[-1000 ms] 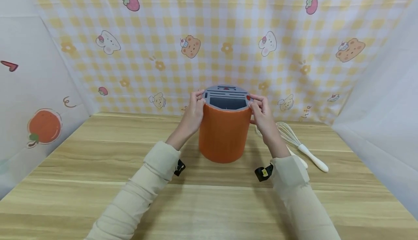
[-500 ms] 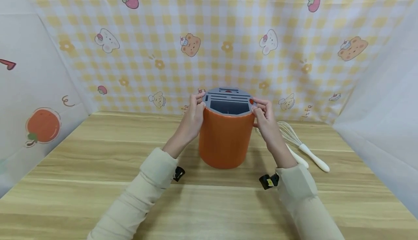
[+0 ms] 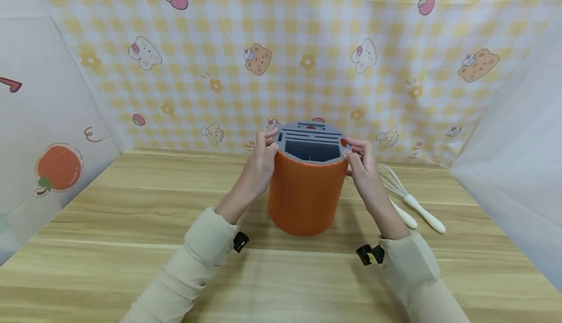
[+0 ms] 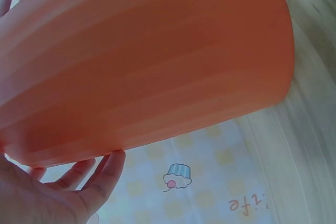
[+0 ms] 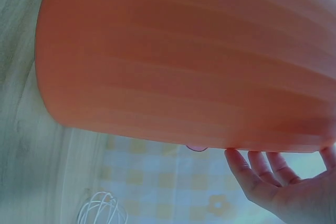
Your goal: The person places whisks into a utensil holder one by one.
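Note:
An orange cylindrical utensil holder (image 3: 307, 196) has a grey slotted top (image 3: 311, 140) with one large dark opening and several narrow slots. It tips slightly on the wooden table, its upper end leaning toward the back right. My left hand (image 3: 260, 164) grips the upper rim on the left, thumb at the front edge. On the opposite side my right hand (image 3: 363, 167) pinches the rim near a red round spot on the top. In the left wrist view the fingers (image 4: 107, 177) touch the ribbed orange wall. Fingertips of the right hand (image 5: 289, 192) press the wall in the right wrist view.
A whisk (image 3: 423, 213) with a white handle lies on the table (image 3: 131, 215) to the right. Beside it is another white-handled utensil (image 3: 406, 215), partly hidden behind my right arm. A checked cloth (image 3: 219, 45) hangs at the back, with pale cloth at both sides.
Both hands have brought the utensil holder nearer to me and slightly to the right, keeping their grip on its rim. The whisk stays in place.

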Motion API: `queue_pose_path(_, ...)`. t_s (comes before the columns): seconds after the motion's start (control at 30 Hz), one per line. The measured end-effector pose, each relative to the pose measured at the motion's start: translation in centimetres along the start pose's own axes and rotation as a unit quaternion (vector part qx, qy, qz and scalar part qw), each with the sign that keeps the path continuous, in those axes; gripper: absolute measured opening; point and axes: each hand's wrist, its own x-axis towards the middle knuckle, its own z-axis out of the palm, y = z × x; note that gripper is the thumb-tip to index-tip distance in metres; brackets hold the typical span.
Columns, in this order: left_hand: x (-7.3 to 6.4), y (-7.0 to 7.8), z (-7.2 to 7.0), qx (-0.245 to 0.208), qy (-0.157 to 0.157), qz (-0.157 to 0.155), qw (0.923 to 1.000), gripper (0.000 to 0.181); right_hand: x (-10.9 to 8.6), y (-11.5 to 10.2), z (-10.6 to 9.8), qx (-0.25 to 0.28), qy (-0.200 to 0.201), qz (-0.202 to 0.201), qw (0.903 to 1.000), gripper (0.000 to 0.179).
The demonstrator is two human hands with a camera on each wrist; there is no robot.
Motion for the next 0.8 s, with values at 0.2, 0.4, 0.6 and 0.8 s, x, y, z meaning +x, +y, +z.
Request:
queue_pose_path(0.2,-0.5,0.4,0.3,-0.004,0.009,0.012,0.9999,0.040,-0.8,-0.2,-0.2,-0.003,0.002,-0.009,1.0000,0.041)
queue_pose_path(0.4,-1.1,0.6,0.3,-0.003,0.010,0.007,0.9999,0.043,-1.2,-0.3,-0.2,-0.018,0.005,-0.015,0.9997,0.039)
queue_pose_path(0.6,-1.6,0.7,0.3,0.009,0.010,0.001,0.9999,0.043,-1.9,-0.6,-0.5,-0.055,-0.010,-0.022,0.9982,0.038)
queue_pose_path(0.8,-2.2,0.9,0.2,0.006,0.003,0.007,1.0000,0.042,-2.6,-0.8,-0.6,-0.079,-0.012,-0.023,0.9965,0.036)
